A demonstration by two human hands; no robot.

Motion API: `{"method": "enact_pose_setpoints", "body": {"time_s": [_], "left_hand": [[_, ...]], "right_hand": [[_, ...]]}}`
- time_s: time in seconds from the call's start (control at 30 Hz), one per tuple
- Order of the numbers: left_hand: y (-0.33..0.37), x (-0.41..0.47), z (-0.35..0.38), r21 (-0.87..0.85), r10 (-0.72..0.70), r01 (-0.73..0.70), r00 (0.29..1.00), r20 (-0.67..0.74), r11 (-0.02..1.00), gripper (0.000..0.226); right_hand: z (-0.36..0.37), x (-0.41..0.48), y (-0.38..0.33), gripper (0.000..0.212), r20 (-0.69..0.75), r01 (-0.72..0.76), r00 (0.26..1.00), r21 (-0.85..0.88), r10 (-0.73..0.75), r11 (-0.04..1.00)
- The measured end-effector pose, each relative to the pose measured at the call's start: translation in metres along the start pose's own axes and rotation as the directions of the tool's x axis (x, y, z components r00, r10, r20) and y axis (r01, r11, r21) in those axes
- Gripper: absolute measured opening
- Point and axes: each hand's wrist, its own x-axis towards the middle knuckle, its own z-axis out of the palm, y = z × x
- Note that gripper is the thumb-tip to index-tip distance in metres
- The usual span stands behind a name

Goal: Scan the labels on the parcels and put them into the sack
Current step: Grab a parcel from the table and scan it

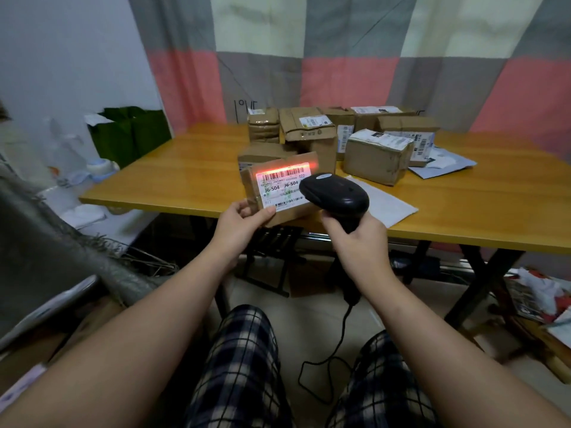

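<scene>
Pinching the near corner of the parcel (279,211) in the left hand (244,219), tilting its label (285,186) into the red beam (289,168); gripping the scanner (335,196) by its handle in the right hand (355,234), aiming close; leaving other parcels (375,157) piled on the table (482,208) just beyond.

left hand (244,222) grips small cardboard parcel (279,193) by its lower left corner, label (285,188) facing up | right hand (355,236) grips black scanner (335,196) by the handle, head just beside label | red scan line across top barcode | more parcels (340,134) piled on bench (185,174) behind | cable (333,350) hangs between knees
</scene>
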Motion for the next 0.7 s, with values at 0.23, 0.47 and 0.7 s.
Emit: {"method": "enact_pose_setpoints", "body": {"time_s": [0.23,0.47,0.7], "left_hand": [[0.003,0.001,-0.008,0.019,-0.008,0.008,1.000,-0.019,1.000,0.045],[0.002,0.002,-0.014,0.034,-0.009,0.010,1.000,-0.009,0.999,0.053],[0.002,0.003,-0.020,0.050,-0.016,0.018,0.999,-0.048,0.999,0.054]], "right_hand": [[0.010,-0.001,-0.007,0.014,0.047,0.019,0.999,-0.012,-0.018,1.000],[0.011,-0.003,-0.008,0.008,0.052,0.003,0.999,-0.009,-0.003,1.000],[0.012,-0.006,-0.009,0.016,0.077,0.008,0.997,-0.010,-0.008,1.000]]}}
